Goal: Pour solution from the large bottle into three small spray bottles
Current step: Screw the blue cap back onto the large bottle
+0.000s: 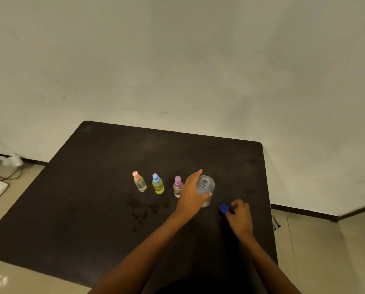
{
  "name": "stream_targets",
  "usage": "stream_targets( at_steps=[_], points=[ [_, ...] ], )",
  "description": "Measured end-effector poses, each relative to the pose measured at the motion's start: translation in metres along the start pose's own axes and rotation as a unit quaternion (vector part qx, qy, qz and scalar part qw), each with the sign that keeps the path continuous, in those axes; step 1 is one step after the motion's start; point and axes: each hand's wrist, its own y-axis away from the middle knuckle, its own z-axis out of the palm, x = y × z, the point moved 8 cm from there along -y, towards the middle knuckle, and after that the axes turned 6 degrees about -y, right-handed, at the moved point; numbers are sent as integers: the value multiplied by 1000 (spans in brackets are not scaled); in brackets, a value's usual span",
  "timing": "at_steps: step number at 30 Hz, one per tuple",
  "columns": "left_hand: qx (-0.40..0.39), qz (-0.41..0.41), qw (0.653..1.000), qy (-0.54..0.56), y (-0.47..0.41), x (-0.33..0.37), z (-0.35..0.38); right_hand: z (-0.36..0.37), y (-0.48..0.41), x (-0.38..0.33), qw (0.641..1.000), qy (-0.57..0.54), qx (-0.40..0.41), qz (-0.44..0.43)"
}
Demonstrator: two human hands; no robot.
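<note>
Fingers and thumb of my left hand (191, 198) curl round the large bottle (206, 187), which stands open-mouthed and upright on the table (92, 209). Fingers of my right hand (240, 217) pinch the blue cap (224, 208) just right of it. In a row to the bottle's left: purple-topped sprayer (178, 187), blue-topped sprayer (157, 184), pink-topped sprayer (139, 181), all capped.

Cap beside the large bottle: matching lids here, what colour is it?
Blue. The cap shows best in the head view.
</note>
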Motion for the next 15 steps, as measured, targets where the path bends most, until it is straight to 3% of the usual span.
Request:
stream_targets(
  at_steps=[4, 10, 12, 15],
  points=[
    [34, -57, 997, 41, -5, -9, 10, 13, -8, -12, 995, 50, -69, -52],
    [38, -50, 997, 42, -6, -11, 10, 31, -8, -19, 959, 190, -134, -161],
    [37, -49, 997, 38, -6, -10, 11, 27, -8, -18, 961, 177, -128, -167],
    [36, -48, 998, 36, -6, -12, 12, 9, -12, -20, 984, 67, -81, -141]
  ],
)
